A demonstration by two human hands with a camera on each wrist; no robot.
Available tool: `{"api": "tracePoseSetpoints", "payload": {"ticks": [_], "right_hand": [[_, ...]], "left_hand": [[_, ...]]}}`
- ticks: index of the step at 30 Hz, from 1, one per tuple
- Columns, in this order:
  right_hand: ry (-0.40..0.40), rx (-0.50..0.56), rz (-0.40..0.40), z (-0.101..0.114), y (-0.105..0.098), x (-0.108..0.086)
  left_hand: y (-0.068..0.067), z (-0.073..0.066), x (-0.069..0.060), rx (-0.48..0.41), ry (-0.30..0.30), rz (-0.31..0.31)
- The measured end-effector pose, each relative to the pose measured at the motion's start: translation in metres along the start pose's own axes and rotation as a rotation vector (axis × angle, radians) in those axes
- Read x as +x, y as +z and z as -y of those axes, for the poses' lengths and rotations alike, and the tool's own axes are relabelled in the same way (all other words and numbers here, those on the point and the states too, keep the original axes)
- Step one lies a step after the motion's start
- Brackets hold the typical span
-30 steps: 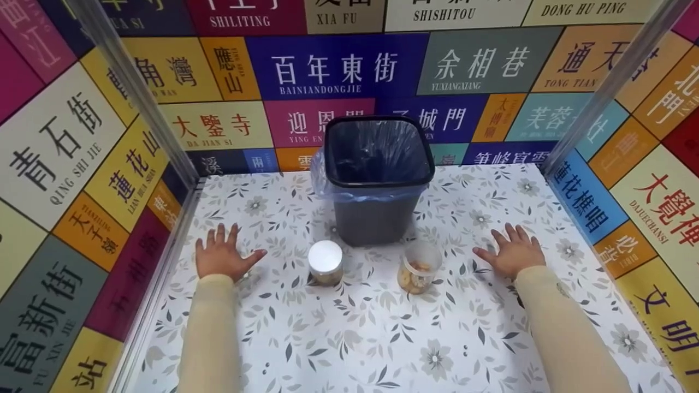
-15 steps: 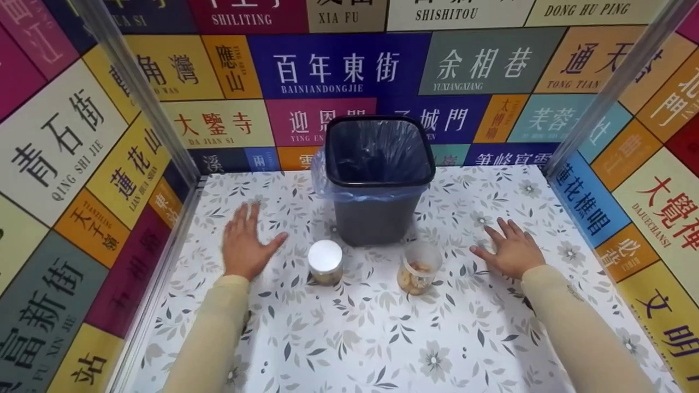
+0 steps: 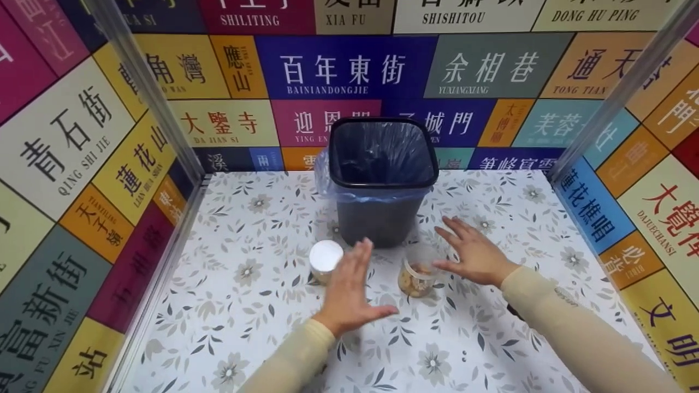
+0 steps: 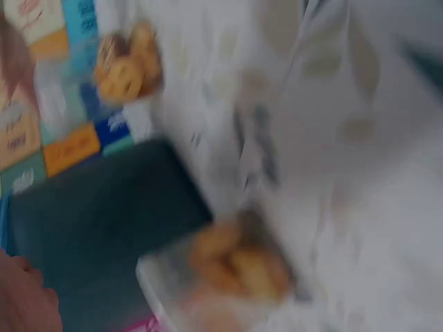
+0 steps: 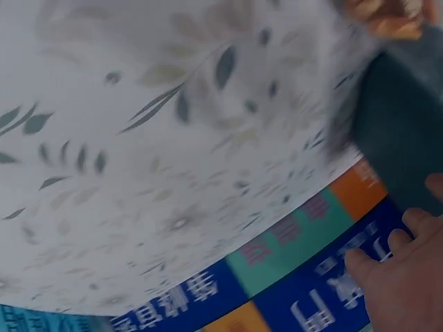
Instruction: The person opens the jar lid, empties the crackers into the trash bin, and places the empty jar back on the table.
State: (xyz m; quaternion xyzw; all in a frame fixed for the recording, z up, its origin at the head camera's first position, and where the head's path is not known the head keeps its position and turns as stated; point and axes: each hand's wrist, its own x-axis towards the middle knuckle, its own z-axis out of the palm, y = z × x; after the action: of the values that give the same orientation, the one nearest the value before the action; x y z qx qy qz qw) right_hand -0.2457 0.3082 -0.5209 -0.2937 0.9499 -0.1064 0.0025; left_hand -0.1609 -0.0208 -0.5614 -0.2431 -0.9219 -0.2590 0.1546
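1. We saw a smooth, clear plastic jar (image 3: 418, 278), lidless and round-rimmed, with golden-brown cookies inside; it stood upright on the matte floral tablecloth (image 3: 431, 333), just in front of the bin.
2. The right hand (image 3: 476, 255) was spread beside that jar, fingers nearly straight, gripping nothing; we could not tell whether its thumb touched the rim.
3. The left hand (image 3: 349, 297) was stretched wide, thumb well apart from straight fingers, and had hold of nothing; it lay between us and the white-lidded jar (image 3: 326, 256), hiding part of its side, so we could not judge contact.
4. Behind the jars stood the tapering grey wastebasket (image 3: 377, 221), black-rimmed and square-cornered, its crinkled, translucent bluish liner (image 3: 382, 150) bulging over the left edge.
5. In the left wrist view, motion blur smeared the nearer cookies; the right wrist view cut off others at its top edge.
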Motion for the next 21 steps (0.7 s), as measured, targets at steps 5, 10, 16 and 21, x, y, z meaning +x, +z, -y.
{"api": "tracePoseSetpoints", "payload": {"ticks": [5, 10, 16, 21], "right_hand": [[-0.027, 0.008, -0.019, 0.016, 0.009, 0.003], [-0.034, 0.013, -0.06, 0.022, 0.021, 0.002], [-0.013, 0.024, -0.124, 0.027, 0.036, 0.0], [0.003, 0.044, -0.185, 0.03, 0.042, 0.0]], "left_hand": [[0.052, -0.015, 0.001, -0.041, -0.106, 0.136], [0.088, -0.019, 0.015, -0.136, -0.207, 0.196], [0.115, -0.022, 0.035, -0.25, -0.26, 0.114], [0.13, -0.021, 0.047, -0.266, -0.283, -0.002]]}}
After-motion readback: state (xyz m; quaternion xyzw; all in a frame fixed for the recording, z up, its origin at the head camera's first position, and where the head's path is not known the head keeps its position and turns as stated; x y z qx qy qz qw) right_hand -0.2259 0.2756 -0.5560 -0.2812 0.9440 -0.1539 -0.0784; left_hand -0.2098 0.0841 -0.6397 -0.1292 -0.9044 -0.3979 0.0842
